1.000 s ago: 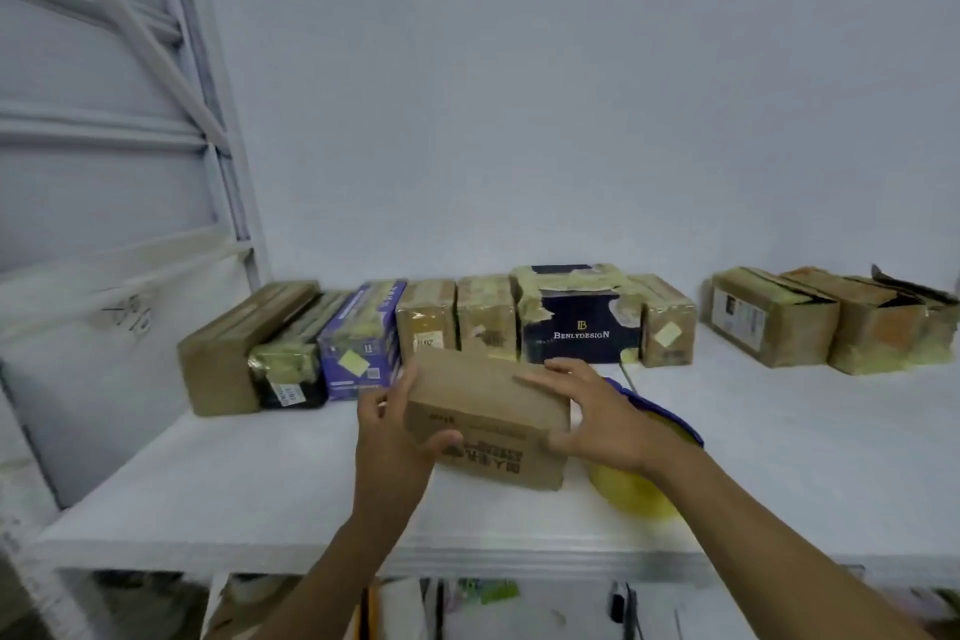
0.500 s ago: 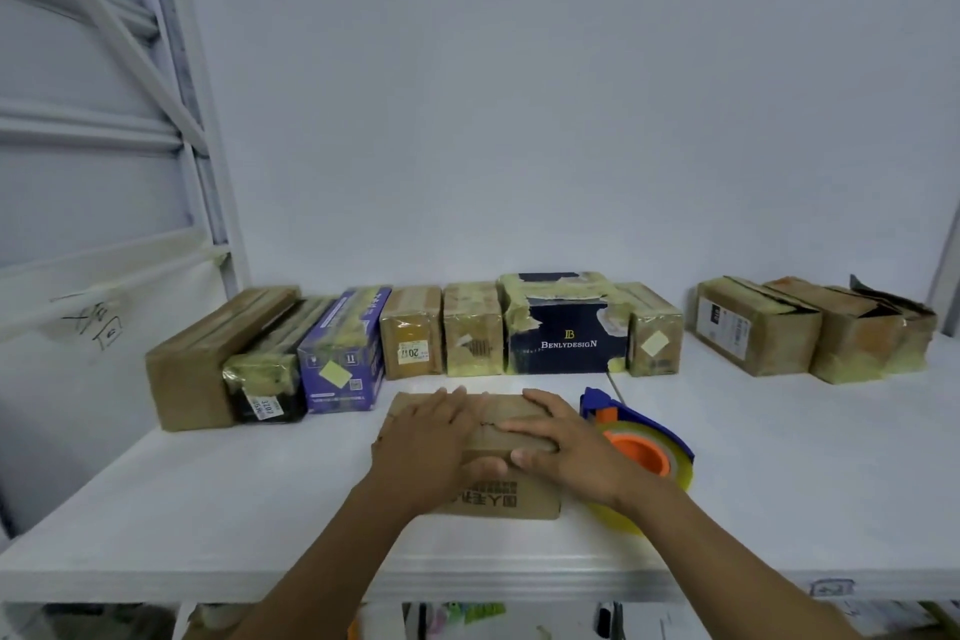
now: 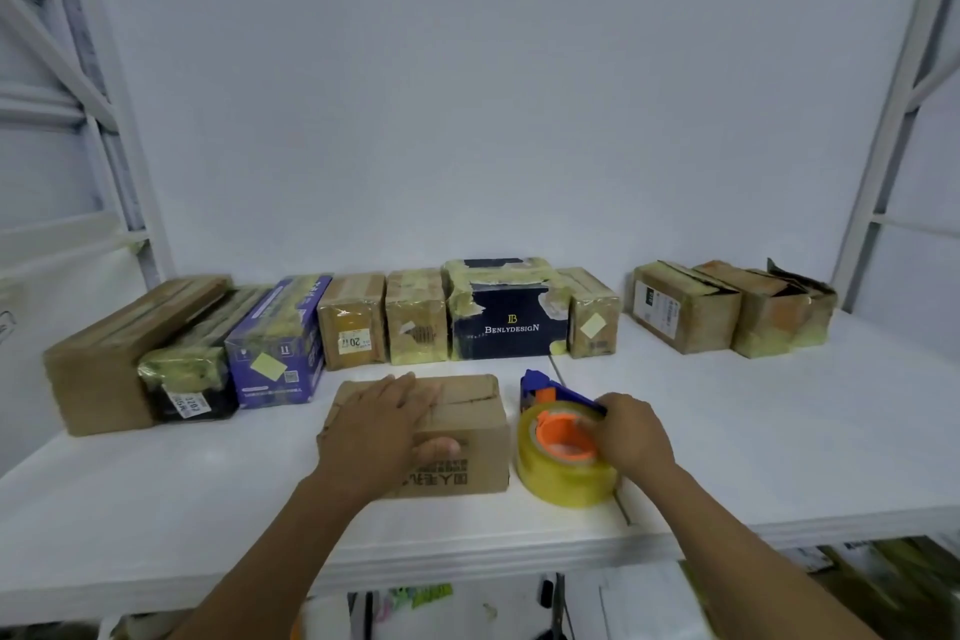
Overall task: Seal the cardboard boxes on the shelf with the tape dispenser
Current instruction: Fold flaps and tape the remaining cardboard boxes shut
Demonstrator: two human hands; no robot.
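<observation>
A brown cardboard box (image 3: 467, 424) lies near the front of the white shelf (image 3: 779, 431), its top flaps down with an untaped seam. My left hand (image 3: 384, 426) presses on the box top, fingers spread and thumb over the front face. Just right of the box sits the tape dispenser (image 3: 558, 437): a blue frame, orange hub and a yellowish clear roll. My right hand (image 3: 626, 434) grips the dispenser from its right side, fingers curled onto the hub and frame.
Several taped boxes line the back wall, among them a purple box (image 3: 280, 343) and a navy Benlydesign box (image 3: 506, 322). Three more brown boxes (image 3: 685, 307) stand at the back right. White shelf posts (image 3: 893, 109) rise at both sides.
The box went from held up in both hands to lying flat on the shelf. My right hand left the box top and took hold of the tape dispenser.
</observation>
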